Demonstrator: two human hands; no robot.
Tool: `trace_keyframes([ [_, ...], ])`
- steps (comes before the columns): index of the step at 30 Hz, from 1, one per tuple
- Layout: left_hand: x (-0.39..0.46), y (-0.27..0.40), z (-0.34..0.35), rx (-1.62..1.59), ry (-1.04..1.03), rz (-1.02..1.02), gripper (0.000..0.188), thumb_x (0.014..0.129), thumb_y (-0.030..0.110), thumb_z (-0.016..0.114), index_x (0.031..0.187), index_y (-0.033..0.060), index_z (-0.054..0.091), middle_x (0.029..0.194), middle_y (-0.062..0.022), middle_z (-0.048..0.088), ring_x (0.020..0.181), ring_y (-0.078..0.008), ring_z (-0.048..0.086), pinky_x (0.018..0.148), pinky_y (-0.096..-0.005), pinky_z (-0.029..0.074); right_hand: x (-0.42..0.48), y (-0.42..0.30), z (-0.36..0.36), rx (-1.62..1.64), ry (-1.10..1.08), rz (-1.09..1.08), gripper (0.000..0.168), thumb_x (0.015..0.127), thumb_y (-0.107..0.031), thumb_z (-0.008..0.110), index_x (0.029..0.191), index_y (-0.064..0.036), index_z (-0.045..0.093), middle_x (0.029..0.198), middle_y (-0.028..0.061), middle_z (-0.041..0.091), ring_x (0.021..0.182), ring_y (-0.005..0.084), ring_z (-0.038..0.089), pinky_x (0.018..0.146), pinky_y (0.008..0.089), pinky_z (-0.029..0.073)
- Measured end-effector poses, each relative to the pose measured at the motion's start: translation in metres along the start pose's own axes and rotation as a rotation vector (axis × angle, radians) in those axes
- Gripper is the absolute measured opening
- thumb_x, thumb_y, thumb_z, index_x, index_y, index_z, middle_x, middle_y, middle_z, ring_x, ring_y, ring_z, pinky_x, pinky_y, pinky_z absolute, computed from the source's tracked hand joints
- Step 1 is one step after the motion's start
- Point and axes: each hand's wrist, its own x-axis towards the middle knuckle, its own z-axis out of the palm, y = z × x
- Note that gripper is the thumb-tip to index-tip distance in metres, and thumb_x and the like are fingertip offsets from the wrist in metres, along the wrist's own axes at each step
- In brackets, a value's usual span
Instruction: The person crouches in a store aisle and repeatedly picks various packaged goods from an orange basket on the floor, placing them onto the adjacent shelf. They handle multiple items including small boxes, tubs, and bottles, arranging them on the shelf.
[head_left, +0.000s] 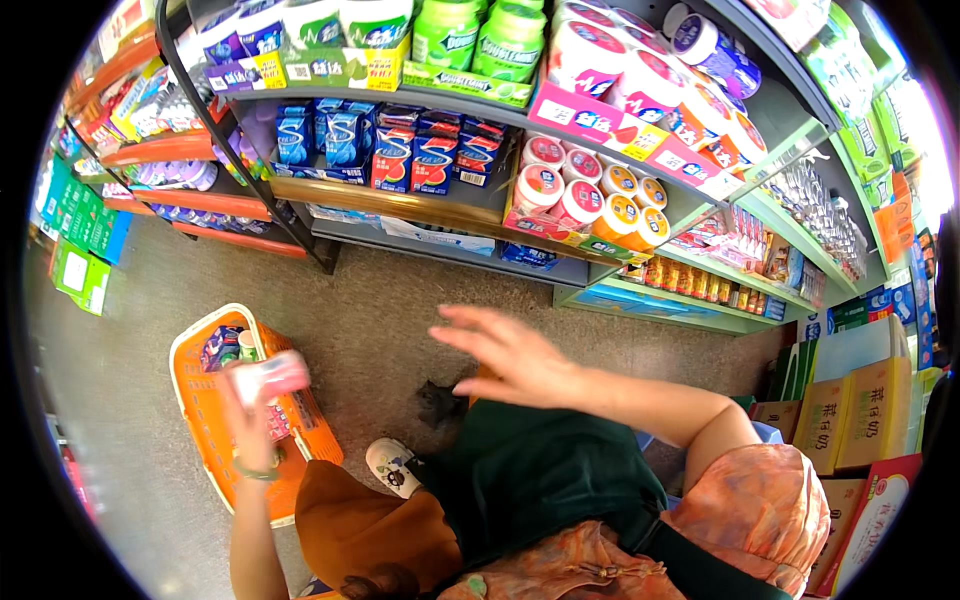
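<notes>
My left hand (251, 420), blurred by motion and with a band at its wrist, holds a small pink and white container (270, 377) over an orange plastic shopping basket (206, 442). Inside the basket lie a dark blue pack (222, 347), a small bottle with a pale lid (247, 345) and some pink packs (277, 421). My right hand (510, 356) is stretched out over the floor in front of my dark green apron, its fingers apart and nothing in them. Pink-lidded and orange-lidded gum tubs (581, 196) stand in a display tray on the shelf ahead.
Shelves ahead carry green gum bottles (510, 45), blue boxes of gum (343, 139) and larger white tubs (585, 56). A purple tub (705, 45) lies on its side. Orange-edged shelving (217, 202) stands left. Cardboard cartons (862, 412) are stacked right. My shoe (391, 466) is beside the basket.
</notes>
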Motion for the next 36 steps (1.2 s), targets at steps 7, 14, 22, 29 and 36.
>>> trace_keyframes([
  [7, -0.023, 0.136, 0.158, -0.284, -0.554, 0.086, 0.044, 0.086, 0.011, 0.068, 0.120, 0.0031, 0.041, 0.107, -0.0057, 0.053, 0.098, -0.0124, 0.053, 0.086, -0.0262, 0.045, -0.025, -0.015, -0.023, 0.055, 0.143, 0.110, 0.065, 0.072, -0.020, 0.077, 0.129, -0.004, 0.050, 0.117, 0.0153, 0.055, 0.108, 0.0352, 0.054, 0.091, 0.0418, 0.047],
  [14, -0.038, 0.177, 0.204, -0.273, -0.518, 0.179, 0.064, 0.087, 0.019, 0.068, 0.138, 0.0046, 0.032, 0.125, -0.0112, 0.050, 0.107, -0.0194, 0.054, 0.089, -0.0299, 0.045, -0.048, 0.011, -0.090, -0.439, 0.378, 0.064, 0.060, 0.066, -0.020, 0.080, 0.119, -0.005, 0.057, 0.099, 0.0093, 0.062, 0.091, 0.0268, 0.058, 0.076, 0.0381, 0.047],
  [22, -0.040, 0.079, 0.175, 0.330, -0.736, 0.135, 0.037, 0.089, 0.034, 0.061, 0.114, 0.0063, 0.059, 0.107, -0.0126, 0.065, 0.105, -0.0298, 0.059, 0.089, -0.0403, 0.047, -0.028, 0.105, -0.138, -0.909, 0.491, 0.262, 0.033, 0.088, -0.027, 0.062, 0.106, 0.000, 0.057, 0.083, 0.0200, 0.060, 0.076, 0.0364, 0.059, 0.068, 0.0469, 0.046],
  [29, -0.058, 0.060, 0.175, 0.922, -0.815, 0.236, 0.041, 0.083, 0.036, 0.065, 0.112, 0.0060, 0.061, 0.107, -0.0117, 0.065, 0.106, -0.0289, 0.058, 0.089, -0.0435, 0.041, -0.006, 0.135, -0.150, -0.936, 0.356, 0.145, 0.050, 0.091, -0.031, 0.061, 0.127, 0.001, 0.049, 0.105, 0.0288, 0.060, 0.092, 0.0451, 0.059, 0.076, 0.0482, 0.046],
  [36, -0.068, 0.064, 0.178, 0.971, -0.838, 0.272, 0.044, 0.082, 0.035, 0.065, 0.115, 0.0066, 0.061, 0.111, -0.0118, 0.064, 0.108, -0.0288, 0.057, 0.089, -0.0451, 0.039, 0.029, 0.149, -0.149, -0.908, 0.350, 0.231, 0.048, 0.089, -0.030, 0.064, 0.124, 0.000, 0.052, 0.113, 0.0258, 0.060, 0.098, 0.0436, 0.058, 0.081, 0.0467, 0.046],
])
